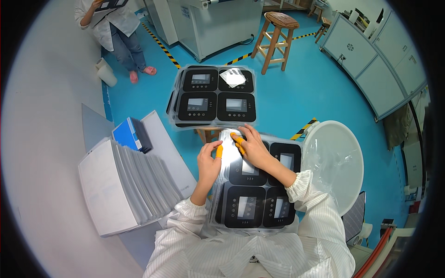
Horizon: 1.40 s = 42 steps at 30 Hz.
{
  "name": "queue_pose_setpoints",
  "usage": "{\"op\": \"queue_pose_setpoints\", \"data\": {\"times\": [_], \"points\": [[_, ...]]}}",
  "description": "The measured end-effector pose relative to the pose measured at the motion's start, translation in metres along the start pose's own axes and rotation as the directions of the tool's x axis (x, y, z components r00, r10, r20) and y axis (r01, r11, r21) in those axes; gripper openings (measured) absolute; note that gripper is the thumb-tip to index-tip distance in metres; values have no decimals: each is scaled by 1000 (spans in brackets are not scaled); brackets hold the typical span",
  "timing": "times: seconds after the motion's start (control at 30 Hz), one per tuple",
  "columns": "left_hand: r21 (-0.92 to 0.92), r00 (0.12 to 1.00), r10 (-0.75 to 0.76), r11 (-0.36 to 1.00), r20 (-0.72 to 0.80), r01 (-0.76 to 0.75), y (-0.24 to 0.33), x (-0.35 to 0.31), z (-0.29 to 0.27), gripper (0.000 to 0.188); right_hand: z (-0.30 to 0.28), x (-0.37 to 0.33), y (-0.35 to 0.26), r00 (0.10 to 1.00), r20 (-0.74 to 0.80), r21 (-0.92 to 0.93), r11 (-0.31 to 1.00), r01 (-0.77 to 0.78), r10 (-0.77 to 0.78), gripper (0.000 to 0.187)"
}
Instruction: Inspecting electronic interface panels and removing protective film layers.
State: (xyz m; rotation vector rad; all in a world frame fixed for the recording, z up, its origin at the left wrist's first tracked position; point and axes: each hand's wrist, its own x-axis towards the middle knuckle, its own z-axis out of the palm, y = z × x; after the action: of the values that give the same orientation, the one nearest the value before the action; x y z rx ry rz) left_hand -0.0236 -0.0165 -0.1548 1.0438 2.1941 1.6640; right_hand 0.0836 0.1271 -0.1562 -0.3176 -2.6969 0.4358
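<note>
In front of me lies a stack of clear plastic sheets (227, 187) printed with black rounded panels, each with a pale window and small icons. My left hand (209, 164) is at the stack's far left edge, fingers loosely bent and an orange finger cot on the thumb. Across the far part of the top sheet rests my right hand (254, 150), fingers stretched out, with orange finger cots on it. Bright glare covers the sheet between the hands. Beyond them, a second stack of similar sheets (214, 92) bears a small white packet (232, 78) and sits on a wooden stool (207, 135).
To my left stands a thick pile of white sheets (111, 185) beside a blue box (127, 134). A white round tub (336, 139) lined with clear plastic is at my right. Farther off are a wooden stool (278, 37), grey machine cabinets (218, 28) and a standing person (118, 34).
</note>
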Motion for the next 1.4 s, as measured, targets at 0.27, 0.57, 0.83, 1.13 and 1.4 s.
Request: {"op": "queue_pose_setpoints", "data": {"times": [0.27,0.57,0.83,1.13,1.4], "points": [[24,1000,-6,1000,28,5,-5,-8,-1,35,-2,3,0,998,-58,32,999,31,-29,30],[0,1000,-2,1000,-7,2,-7,-12,0,33,-1,8,0,950,-262,71,978,195,-170,25],[-518,929,-303,771,213,371,-13,-2,12,26,-24,-32,-26,963,-190,151,963,223,-193,34],[-732,896,-330,523,298,436,3,5,19,28,-44,-46,-60,990,-45,285,949,139,-131,23],[-522,750,-661,650,-30,552,-34,34,-108,20,-123,-91,-38,959,265,695,710,-118,-100,14]]}}
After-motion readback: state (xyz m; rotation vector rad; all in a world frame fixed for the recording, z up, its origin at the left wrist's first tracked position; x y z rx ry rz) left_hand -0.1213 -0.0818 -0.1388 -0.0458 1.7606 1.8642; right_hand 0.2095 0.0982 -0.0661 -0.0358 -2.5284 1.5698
